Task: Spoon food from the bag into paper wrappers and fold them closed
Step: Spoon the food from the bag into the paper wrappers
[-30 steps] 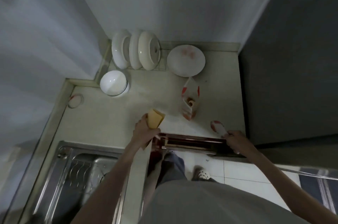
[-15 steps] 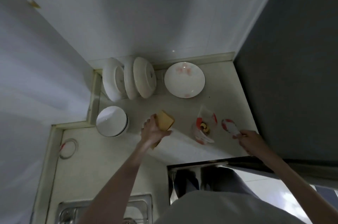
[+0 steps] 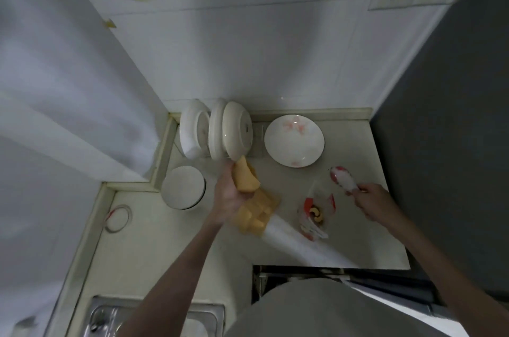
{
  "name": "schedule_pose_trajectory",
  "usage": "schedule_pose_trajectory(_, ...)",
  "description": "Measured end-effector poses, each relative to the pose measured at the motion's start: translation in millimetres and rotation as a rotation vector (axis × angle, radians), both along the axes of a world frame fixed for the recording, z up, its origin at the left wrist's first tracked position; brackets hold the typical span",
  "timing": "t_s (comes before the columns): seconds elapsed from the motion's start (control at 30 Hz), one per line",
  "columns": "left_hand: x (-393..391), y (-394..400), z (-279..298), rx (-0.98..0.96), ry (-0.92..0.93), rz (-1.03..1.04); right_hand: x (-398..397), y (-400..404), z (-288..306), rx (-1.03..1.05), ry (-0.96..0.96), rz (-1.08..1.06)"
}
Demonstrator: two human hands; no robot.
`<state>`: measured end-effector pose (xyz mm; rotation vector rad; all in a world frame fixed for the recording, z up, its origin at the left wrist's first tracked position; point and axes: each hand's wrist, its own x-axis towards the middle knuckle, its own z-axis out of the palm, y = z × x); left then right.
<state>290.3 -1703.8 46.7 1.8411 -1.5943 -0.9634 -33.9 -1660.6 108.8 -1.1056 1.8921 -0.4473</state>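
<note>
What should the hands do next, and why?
Probably dip the spoon into the bag. The right hand grips the spoon just above the open bag, the spoon looks empty, and the left hand holds a yellow paper wrapper ready for filling.

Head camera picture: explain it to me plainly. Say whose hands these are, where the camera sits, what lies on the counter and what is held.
There is no machine here. A person wears a wide-angle camera on the head, looking down at their own arms and a kitchen counter.

The left hand grips a yellow paper wrapper, with more yellow wrappers just below it. The right hand holds a red and white spoon.

Between the hands lies a clear bag with red print and some food inside. Further back are a flat plate, dishes standing on edge and an upturned white bowl. A steel sink shows at the bottom left.
</note>
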Motion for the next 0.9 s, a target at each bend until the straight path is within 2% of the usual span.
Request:
schedule_pose_trajectory(0.1,-13,-2,20,-0.071,0.085,-0.068,10,-13,18,-0.048,-0.041,-0.007)
schedule_pose_trajectory(0.23,-45,-3,39,-0.072,0.137,-0.168,36,-28,61,-0.118,-0.194,0.058)
schedule_pose_trajectory(0.4,-75,-2,57,-0.181,0.123,-0.255,59,-38,101,-0.185,-0.368,0.171)
schedule_pose_trajectory(0.47,-81,0,63,-0.194,0.152,-0.239,64,-41,104,-0.182,-0.345,0.190)
schedule_pose_trajectory(0.63,-89,14,79,-0.160,0.214,-0.285,69,-41,93,-0.228,-0.121,0.160)
schedule_pose_trajectory(0.73,-91,20,85,-0.138,0.300,-0.262,67,-40,87,-0.260,-0.077,0.133)
schedule_pose_trajectory(0.9,-100,27,95,-0.085,0.249,-0.290,66,-39,88,-0.316,-0.030,0.211)
